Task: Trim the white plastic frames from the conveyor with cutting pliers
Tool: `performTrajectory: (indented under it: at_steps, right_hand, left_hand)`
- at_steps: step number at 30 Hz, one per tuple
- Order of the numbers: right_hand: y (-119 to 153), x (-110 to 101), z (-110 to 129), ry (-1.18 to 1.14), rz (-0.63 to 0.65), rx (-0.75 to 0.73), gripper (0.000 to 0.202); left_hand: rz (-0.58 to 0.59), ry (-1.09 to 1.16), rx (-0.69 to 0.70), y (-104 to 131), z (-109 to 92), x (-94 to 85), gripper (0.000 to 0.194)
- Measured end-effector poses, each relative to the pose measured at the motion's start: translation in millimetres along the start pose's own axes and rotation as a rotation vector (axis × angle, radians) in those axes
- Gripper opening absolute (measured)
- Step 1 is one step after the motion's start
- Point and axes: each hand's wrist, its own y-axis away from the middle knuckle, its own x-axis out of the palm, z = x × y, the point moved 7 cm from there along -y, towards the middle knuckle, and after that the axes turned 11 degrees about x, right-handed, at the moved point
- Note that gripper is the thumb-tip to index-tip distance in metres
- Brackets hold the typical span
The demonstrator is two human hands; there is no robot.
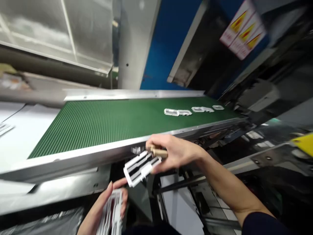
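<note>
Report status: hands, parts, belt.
Right hand grips a white part and a brown stick. Left hand holds a stack. More parts on green belt.

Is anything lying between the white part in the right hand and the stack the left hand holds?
Nothing visible. The right hand holds the white part just above and right of the stack in the left hand; only open, dark space shows in the gap between them.

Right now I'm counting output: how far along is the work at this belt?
Done: a stack of white parts sits in the left hand. In hand: the right hand holds one white part and a small tool. Left: more white pieces lie on the green belt.
</note>
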Motion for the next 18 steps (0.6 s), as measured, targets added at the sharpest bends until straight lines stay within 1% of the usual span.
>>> performTrajectory:
  at_steps: [1,2,3,4,5,6,7,9,10,12,13,15,18]
  right_hand:
    - [6,22,10,0.01,0.087,-0.053,0.034]
    - [10,44,15,0.012,0.161,-0.091,0.032]
    - [13,64,17,-0.001,0.214,-0.11,0.031]
    - [14,82,15,-0.036,0.236,-0.111,0.032]
    - [13,97,10,-0.088,0.221,-0.09,0.033]
    - [12,108,2,-0.152,0.167,-0.047,0.033]
    - [10,117,-8,-0.232,0.086,0.019,0.033]
    - [12,133,-33,-0.434,-0.092,0.206,0.03]
    - [14,142,-44,-0.549,-0.159,0.302,0.027]
    - [19,165,-58,-0.778,-0.226,0.443,0.02]
    - [20,176,-62,-0.868,-0.243,0.485,0.018]
    - [21,191,-66,-0.962,-0.284,0.523,0.018]
    - [21,200,-72,-0.991,-0.335,0.554,0.018]
  left_hand:
    - [-0.014,0.022,-0.004,1,0,-3.3,0.05]
    - [0.001,0.023,-0.003,2,0,-4.4,0.048]
    - [0.05,-0.015,0.017,2,-2,-3.1,0.045]
    - [0.087,-0.065,0.031,2,-4,-2.2,0.041]
    - [0.095,-0.109,0.044,2,-5,-2.7,0.036]
    - [0.077,-0.142,0.058,3,-5,-4.8,0.033]
    - [0.02,-0.157,0.071,3,-4,-9.3,0.031]
    - [-0.137,-0.154,0.121,6,0,-21.5,0.031]
    - [-0.208,-0.156,0.152,7,4,-27.4,0.033]
    - [-0.318,-0.169,0.223,9,12,-37.3,0.035]
    - [-0.346,-0.175,0.25,9,16,-40.2,0.035]
    - [-0.365,-0.185,0.276,7,25,-42.7,0.035]
    - [-0.336,-0.204,0.244,2,34,-41.6,0.033]
